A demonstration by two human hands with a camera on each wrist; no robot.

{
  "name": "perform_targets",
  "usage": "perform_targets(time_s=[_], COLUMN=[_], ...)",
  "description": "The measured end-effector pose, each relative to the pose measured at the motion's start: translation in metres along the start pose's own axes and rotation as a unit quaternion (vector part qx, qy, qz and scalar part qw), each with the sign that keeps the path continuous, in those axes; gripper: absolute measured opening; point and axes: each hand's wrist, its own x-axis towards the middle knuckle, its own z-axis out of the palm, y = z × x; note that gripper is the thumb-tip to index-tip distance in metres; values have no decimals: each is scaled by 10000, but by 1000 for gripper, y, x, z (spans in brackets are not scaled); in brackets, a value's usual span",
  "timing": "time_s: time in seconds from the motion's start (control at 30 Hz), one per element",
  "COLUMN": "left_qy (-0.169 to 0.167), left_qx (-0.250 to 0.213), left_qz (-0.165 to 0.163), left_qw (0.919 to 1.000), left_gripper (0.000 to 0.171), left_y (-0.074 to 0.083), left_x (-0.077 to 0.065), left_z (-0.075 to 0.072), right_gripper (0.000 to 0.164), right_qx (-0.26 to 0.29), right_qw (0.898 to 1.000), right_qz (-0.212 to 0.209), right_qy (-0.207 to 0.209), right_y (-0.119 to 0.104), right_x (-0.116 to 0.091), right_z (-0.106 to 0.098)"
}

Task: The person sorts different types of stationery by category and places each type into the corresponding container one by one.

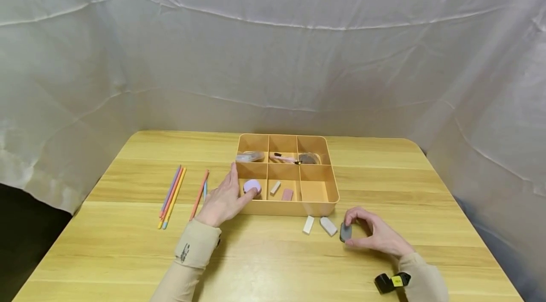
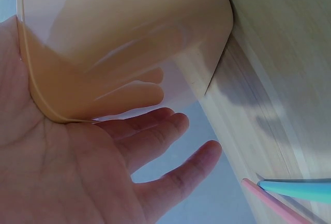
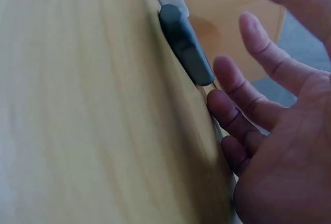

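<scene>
A peach six-compartment organizer box (image 1: 313, 208) stands on the table. My left hand (image 1: 222, 200) rests on its front-left corner, fingers along the outer wall and thumb over the front-left compartment, near a lilac rounded object (image 1: 251, 185). In the left wrist view the palm touches the box rim and the fingers stay extended. At the right, my right hand (image 1: 377, 232) curves thumb and forefinger around a dark grey oblong eraser (image 3: 187, 48); the right wrist view shows a gap between the visible fingertips and it. Two whitish erasers (image 1: 328, 226) lie just left of it.
Colored pencils (image 1: 172, 197) lie left of the box, with an orange one (image 1: 199, 195) nearer the left hand. Inside the box are a small white eraser (image 1: 275, 188), a pink eraser (image 1: 287, 194), a pinkish pen-like item (image 1: 283, 158) and a clear item (image 1: 250, 157). Grey cloth (image 1: 273, 55) hangs behind.
</scene>
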Motion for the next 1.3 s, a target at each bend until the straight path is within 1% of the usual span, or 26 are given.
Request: perform_targets(time_s=[0.13, 0.37, 0.6, 0.77, 0.87, 1.13, 1.2, 1.3], left_qy=[5, -11, -35, -41, -34, -10, -3, -3], left_qx=[-2, 7, -41, 6, 42, 37, 32, 25], left_qz=[-5, -45, -20, -64, -80, 8, 12, 11], left_qw=[10000, 10000, 10000, 10000, 10000, 10000, 10000, 10000], left_gripper=[102, 102, 102, 102, 103, 103, 103, 102], left_y=[-1, -2, -1, -1, -1, -1, 0, -1], left_x=[0, 0, -1, -1, -1, -2, -2, -2], left_z=[1, 1, -1, 0, 0, 1, 0, 0], right_gripper=[35, 38, 38, 38, 37, 34, 33, 32], right_qx=[-9, -272, -467, -765, -845, -587, -554, -534], right_qw=[9999, 9994, 9988, 9967, 9959, 9966, 9969, 9976], right_qz=[109, 22, -33, -244, -323, -573, -555, -402], right_qy=[-82, -203, -163, -85, -28, 54, 95, 183], right_y=[2, 4, 3, 3, 4, 6, 7, 8], right_x=[-1, -1, -2, -1, -1, 0, 0, -1], right_z=[0, 1, 3, 5, 6, 6, 7, 7])
